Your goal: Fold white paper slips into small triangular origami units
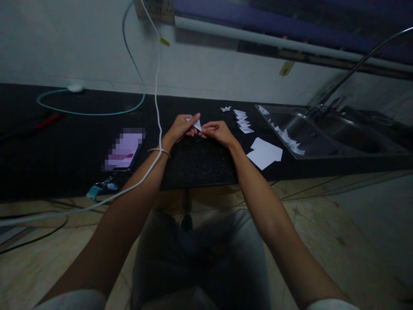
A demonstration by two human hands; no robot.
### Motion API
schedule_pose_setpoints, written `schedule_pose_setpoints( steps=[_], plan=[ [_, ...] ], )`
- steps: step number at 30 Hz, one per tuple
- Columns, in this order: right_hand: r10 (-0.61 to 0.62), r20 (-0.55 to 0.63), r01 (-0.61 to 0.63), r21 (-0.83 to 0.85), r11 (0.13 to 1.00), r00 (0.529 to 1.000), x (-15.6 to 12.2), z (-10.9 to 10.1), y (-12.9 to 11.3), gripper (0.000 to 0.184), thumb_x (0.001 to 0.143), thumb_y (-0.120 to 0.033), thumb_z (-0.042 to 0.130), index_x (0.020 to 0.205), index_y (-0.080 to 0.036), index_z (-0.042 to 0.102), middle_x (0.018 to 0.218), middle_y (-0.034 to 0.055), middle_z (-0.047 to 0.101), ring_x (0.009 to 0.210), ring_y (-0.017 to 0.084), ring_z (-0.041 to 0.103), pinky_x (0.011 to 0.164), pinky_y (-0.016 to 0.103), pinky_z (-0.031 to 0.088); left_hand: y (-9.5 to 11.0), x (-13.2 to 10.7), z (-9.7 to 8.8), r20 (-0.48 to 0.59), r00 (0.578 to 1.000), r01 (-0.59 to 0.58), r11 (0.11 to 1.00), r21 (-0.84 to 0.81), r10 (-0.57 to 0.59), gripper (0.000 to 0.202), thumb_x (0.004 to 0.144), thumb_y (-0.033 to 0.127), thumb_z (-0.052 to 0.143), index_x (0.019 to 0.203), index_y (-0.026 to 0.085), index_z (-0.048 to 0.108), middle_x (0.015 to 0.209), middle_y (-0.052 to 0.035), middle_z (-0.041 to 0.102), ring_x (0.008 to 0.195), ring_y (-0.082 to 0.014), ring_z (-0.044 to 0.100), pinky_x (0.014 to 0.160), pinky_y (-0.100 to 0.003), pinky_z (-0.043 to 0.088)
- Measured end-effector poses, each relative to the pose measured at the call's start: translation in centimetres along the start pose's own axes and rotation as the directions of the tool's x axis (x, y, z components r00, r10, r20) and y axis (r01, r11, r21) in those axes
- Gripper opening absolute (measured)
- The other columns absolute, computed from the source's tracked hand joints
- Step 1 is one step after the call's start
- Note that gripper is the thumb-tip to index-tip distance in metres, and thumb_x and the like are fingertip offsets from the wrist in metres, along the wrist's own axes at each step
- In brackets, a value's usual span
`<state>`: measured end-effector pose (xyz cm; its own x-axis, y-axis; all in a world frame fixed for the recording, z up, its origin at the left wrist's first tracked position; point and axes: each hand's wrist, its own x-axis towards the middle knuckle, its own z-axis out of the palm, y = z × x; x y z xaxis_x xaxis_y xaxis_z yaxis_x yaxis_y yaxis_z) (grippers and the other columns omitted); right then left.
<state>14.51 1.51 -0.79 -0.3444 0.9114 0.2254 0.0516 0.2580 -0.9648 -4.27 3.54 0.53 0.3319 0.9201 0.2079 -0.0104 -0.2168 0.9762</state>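
Over the black counter point(200, 165), my left hand point(182, 128) pinches a small piece of folded white paper point(197, 125), thumb on top. My right hand point(217, 131) closes its fingertips on the lower right corner of the same paper. The paper has a triangular outline; its other folds are hidden by the fingers. To the right of my hands stand a single paper boat point(226, 109) and a row of several paper boats point(243, 122). Loose white paper sheets point(265, 153) lie in an overlapping pile beside my right forearm.
More folded paper boats point(290, 141) line the left rim of a steel double sink point(322, 133) with a curved faucet point(358, 64). A phone point(124, 148) and keys with a teal tag point(94, 192) lie left. A white cable point(156, 94) hangs across my left forearm.
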Motion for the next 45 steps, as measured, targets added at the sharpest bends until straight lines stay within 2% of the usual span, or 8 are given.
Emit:
schedule_pose_setpoints(
  steps=[10, 16, 20, 24, 29, 35, 40, 45],
  plan=[
    [-0.048, 0.022, 0.053, -0.277, 0.96, 0.999, 0.1, 0.1, 0.0, 0.026, 0.082, -0.038, 0.064, 0.082, -0.013, 0.071, 0.072, 0.0054, 0.072, 0.06, 0.012, 0.06, 0.055, 0.023, 0.045, 0.9, -0.5, 0.2, 0.015, 1.0, 0.008, 0.999, 0.053, -0.009, 0.042, 0.087, 0.05, 0.062, 0.067, 0.015, 0.052, 0.051, -0.0012, 0.056, 0.039, -0.0046, 0.049, 0.04, -0.019, 0.03],
    [-0.153, -0.053, 0.119, -0.403, 0.907, 0.987, 0.3, -0.1, 0.7, 0.021, 0.085, -0.033, 0.06, 0.078, -0.015, 0.068, 0.067, 0.0046, 0.068, 0.057, 0.012, 0.057, 0.054, 0.024, 0.043, 0.6, -0.3, 0.0, 0.064, 0.998, 0.021, 0.998, -0.061, -0.017, 0.04, 0.088, 0.054, 0.059, 0.075, 0.016, 0.054, 0.053, -0.0011, 0.059, 0.04, -0.0066, 0.052, 0.039, -0.019, 0.031],
    [-0.132, -0.049, 0.108, -0.344, 0.933, 0.99, 0.5, -0.2, 0.8, 0.022, 0.084, -0.036, 0.062, 0.079, -0.015, 0.067, 0.069, 0.0042, 0.069, 0.059, 0.013, 0.058, 0.053, 0.024, 0.045, -0.1, 0.1, -0.4, 0.086, 0.996, 0.022, 0.992, -0.122, -0.012, 0.034, 0.088, 0.047, 0.062, 0.079, 0.015, 0.057, 0.06, -0.0017, 0.062, 0.045, -0.0062, 0.056, 0.042, -0.018, 0.038],
    [-0.092, -0.081, 0.081, -0.136, 0.987, 0.992, 0.3, -0.1, 0.4, 0.032, 0.079, -0.048, 0.067, 0.087, -0.017, 0.067, 0.075, 0.0043, 0.07, 0.062, 0.013, 0.061, 0.051, 0.024, 0.049, -0.9, 0.5, -0.7, 0.081, 0.997, 0.013, 0.985, -0.169, 0.001, 0.026, 0.089, 0.04, 0.062, 0.088, 0.013, 0.06, 0.067, -0.0023, 0.065, 0.052, -0.0071, 0.061, 0.048, -0.017, 0.044],
    [-0.063, -0.094, 0.069, 0.066, 0.995, 0.994, -0.2, 0.0, -0.2, 0.044, 0.065, -0.046, 0.081, 0.097, -0.019, 0.067, 0.082, 0.0028, 0.07, 0.071, 0.014, 0.064, 0.065, 0.028, 0.057, -1.5, 0.7, -0.7, 0.032, 0.999, -0.005, 0.987, -0.159, 0.01, 0.025, 0.092, 0.039, 0.06, 0.094, 0.013, 0.061, 0.073, -0.0047, 0.068, 0.057, -0.0071, 0.063, 0.049, -0.016, 0.044],
    [-0.027, -0.156, 0.031, 0.024, 0.999, 0.987, -0.4, 0.3, -0.8, 0.039, 0.063, -0.043, 0.082, 0.089, -0.018, 0.069, 0.079, 0.0029, 0.071, 0.068, 0.014, 0.064, 0.064, 0.028, 0.056, -1.5, 0.7, -0.7, 0.037, 0.999, -0.015, 0.993, -0.121, 0.019, 0.029, 0.091, 0.043, 0.06, 0.089, 0.014, 0.063, 0.073, -0.0064, 0.068, 0.058, -0.0075, 0.063, 0.048, -0.016, 0.042],
    [-0.05, -0.253, 0.051, -0.003, 0.999, 0.966, -0.4, 0.3, -1.0, 0.036, 0.067, -0.045, 0.079, 0.09, -0.019, 0.069, 0.083, 0.0039, 0.071, 0.067, 0.015, 0.063, 0.064, 0.032, 0.057, -0.8, 0.2, -0.6, 0.048, 0.999, 0.005, 0.992, -0.129, 0.002, 0.026, 0.092, 0.039, 0.06, 0.092, 0.013, 0.066, 0.081, -0.0082, 0.069, 0.061, -0.0082, 0.064, 0.049, -0.017, 0.044],
    [-0.055, -0.261, 0.059, 0.007, 0.998, 0.964, -0.4, 0.3, -1.1, 0.038, 0.065, -0.045, 0.079, 0.092, -0.019, 0.069, 0.085, 0.0046, 0.072, 0.071, 0.017, 0.065, 0.067, 0.035, 0.058, 0.2, -0.2, -0.2, 0.092, 0.996, 0.019, 0.998, -0.056, -0.014, 0.023, 0.093, 0.034, 0.057, 0.089, 0.013, 0.067, 0.085, -0.0085, 0.071, 0.066, -0.0094, 0.065, 0.052, -0.016, 0.045]
  ],
)
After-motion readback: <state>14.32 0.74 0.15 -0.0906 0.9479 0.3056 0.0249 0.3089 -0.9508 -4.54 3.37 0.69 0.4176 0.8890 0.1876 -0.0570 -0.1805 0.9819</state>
